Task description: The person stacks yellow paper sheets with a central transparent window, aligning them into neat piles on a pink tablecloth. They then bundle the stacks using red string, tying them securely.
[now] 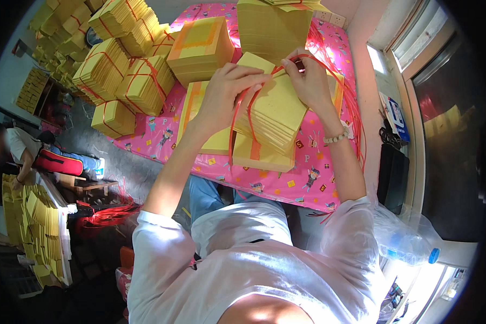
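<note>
A stack of yellow paper (279,108), its sheets fanned a little at the near side, sits tilted in front of me on lower yellow stacks. A red plastic strap (254,127) runs around it. My left hand (229,92) is closed at the stack's upper left, fingers pinching the strap. At the upper right, my right hand (309,81) pinches another length of strap between thumb and fingers. Between the hands the strap crosses the top of the stack. A beaded bracelet (336,137) is on my right wrist. Fingertips partly hide the crossing point.
Strapped yellow bundles (146,81) are piled at the left of the pink patterned tabletop (270,185). Larger yellow stacks (275,32) stand behind. Loose red straps (351,102) lie along the right edge. A seated person (29,148) works at far left; a plastic bottle (410,248) lies lower right.
</note>
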A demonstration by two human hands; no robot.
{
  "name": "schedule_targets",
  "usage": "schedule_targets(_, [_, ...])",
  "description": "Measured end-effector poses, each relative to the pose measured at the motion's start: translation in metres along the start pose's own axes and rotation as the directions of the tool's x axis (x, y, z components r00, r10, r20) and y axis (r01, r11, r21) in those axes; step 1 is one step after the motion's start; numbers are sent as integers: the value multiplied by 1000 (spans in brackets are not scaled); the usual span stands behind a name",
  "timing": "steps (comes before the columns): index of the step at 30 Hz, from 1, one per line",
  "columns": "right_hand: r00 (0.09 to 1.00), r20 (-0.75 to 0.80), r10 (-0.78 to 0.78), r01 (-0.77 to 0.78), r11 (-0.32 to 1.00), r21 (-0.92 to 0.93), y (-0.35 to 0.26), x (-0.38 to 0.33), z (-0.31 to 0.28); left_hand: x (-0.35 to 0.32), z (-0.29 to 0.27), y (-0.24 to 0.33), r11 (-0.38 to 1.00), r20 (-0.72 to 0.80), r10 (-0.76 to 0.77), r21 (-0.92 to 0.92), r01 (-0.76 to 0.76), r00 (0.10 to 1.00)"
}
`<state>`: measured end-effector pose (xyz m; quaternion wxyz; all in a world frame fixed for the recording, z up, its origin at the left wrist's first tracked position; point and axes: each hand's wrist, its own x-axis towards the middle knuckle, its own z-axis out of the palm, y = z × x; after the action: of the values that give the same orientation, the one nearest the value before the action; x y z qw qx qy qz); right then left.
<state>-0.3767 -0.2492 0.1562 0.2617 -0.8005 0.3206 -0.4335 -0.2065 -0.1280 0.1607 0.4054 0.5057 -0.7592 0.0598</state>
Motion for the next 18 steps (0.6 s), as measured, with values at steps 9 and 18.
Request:
schedule_targets(9, [988,34,150,-153,981,121,25,-1,10,-21,10,-16,996,-39,9,-86,-13,999])
schedule_targets(18, [966,27,259,-258,935,243,32,-1,14,-32,23,-17,998,-148,-56,-36,52,987])
